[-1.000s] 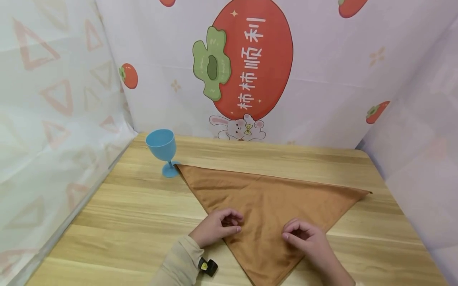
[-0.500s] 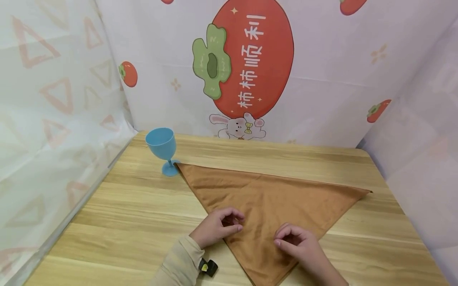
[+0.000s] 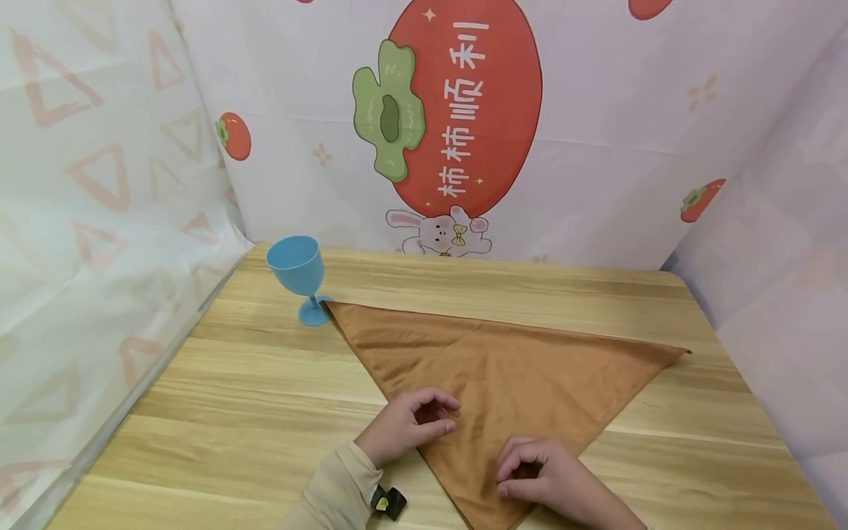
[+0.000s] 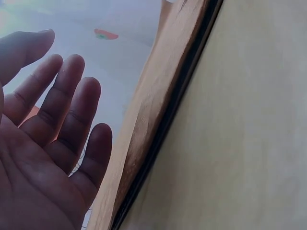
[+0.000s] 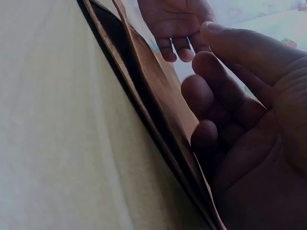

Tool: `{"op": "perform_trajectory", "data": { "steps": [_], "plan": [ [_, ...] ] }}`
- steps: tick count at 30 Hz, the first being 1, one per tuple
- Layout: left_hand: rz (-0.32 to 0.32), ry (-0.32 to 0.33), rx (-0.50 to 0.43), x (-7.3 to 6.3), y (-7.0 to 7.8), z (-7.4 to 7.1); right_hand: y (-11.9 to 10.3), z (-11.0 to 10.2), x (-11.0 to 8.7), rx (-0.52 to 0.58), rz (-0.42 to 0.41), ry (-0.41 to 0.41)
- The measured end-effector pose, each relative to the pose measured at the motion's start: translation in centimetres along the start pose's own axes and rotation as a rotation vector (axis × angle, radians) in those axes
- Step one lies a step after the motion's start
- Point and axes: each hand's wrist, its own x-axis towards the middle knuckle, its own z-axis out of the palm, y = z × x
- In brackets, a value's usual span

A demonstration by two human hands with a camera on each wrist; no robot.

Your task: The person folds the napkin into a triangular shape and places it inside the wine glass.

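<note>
A brown cloth (image 3: pixel 536 375), folded into a triangle, lies on the wooden table with its long edge at the back and one point toward the front. Over its left side is my left hand (image 3: pixel 411 423), fingers loosely bent, holding nothing; the left wrist view shows the bare palm and spread fingers (image 4: pixel 88 105) beside the cloth's edge (image 4: pixel 153 105). My right hand (image 3: pixel 546 475) is over the front right edge of the cloth, its fingers loosely curled. In the right wrist view these fingers (image 5: pixel 196 93) are close to the cloth's layered edge (image 5: pixel 158 91) with nothing between them and the thumb.
A blue goblet (image 3: pixel 296 266) stands upright at the back left, its foot right at the cloth's left corner. A black strap (image 3: pixel 389 503) with a yellow mark is at the left wrist. Printed white sheets (image 3: pixel 596 191) wall the wooden table (image 3: pixel 232 412) at the back and sides.
My right hand has moved left and toward the front, along the cloth's front right edge. The left hand has shifted slightly right. Cloth and goblet lie as before.
</note>
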Motion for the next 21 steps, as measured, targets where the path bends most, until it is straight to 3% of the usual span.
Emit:
{"op": "perform_trajectory", "data": {
  "steps": [7, 16, 21],
  "plan": [
    [-0.005, -0.021, -0.041, 0.0, 0.1, 0.2, 0.0, 0.5, 0.0, 0.063, 0.049, -0.090],
    [-0.023, -0.013, -0.023, 0.0, -0.3, 0.2, 0.1, 1.0, -0.2, -0.014, -0.063, -0.162],
    [-0.032, -0.013, -0.009, 0.1, -0.4, 0.2, 0.0, 1.4, 0.0, 0.045, -0.056, -0.248]
  ]
}}
